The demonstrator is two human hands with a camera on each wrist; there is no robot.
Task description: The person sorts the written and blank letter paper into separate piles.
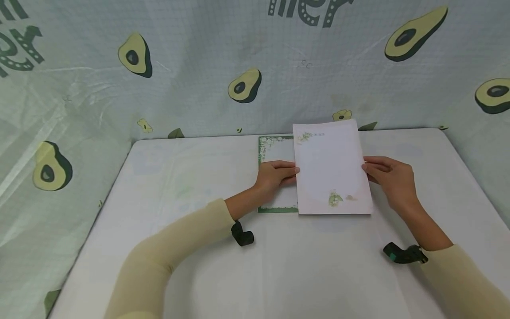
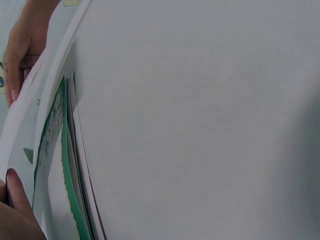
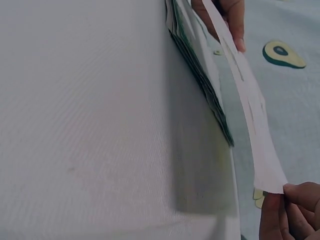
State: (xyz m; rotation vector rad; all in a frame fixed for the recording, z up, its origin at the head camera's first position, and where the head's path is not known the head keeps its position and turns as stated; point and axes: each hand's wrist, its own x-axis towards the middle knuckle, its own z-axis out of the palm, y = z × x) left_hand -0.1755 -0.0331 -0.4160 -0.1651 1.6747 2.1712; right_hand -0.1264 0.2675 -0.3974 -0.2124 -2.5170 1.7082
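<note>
Between both hands is a sheaf of pale pink paper (image 1: 332, 168) with small leaf prints at its top left and bottom. My left hand (image 1: 275, 176) pinches its left edge, and my right hand (image 1: 390, 179) pinches the right edge with thumb and fingers. In the right wrist view the pink paper (image 3: 252, 120) is seen edge-on, raised above the table, with several loose layers. Below and to its left lies a stack of green-bordered floral paper (image 1: 278, 209), partly covered by the pink sheaf. The left wrist view shows that green-edged stack (image 2: 70, 185) in several layers.
A white-covered table (image 1: 318, 274) extends around the papers. Behind it hangs a pale sheet (image 1: 191, 66) printed with avocados, meeting the table's back edge. Dark wrist cameras sit on the left wrist (image 1: 242, 235) and the right wrist (image 1: 404, 254).
</note>
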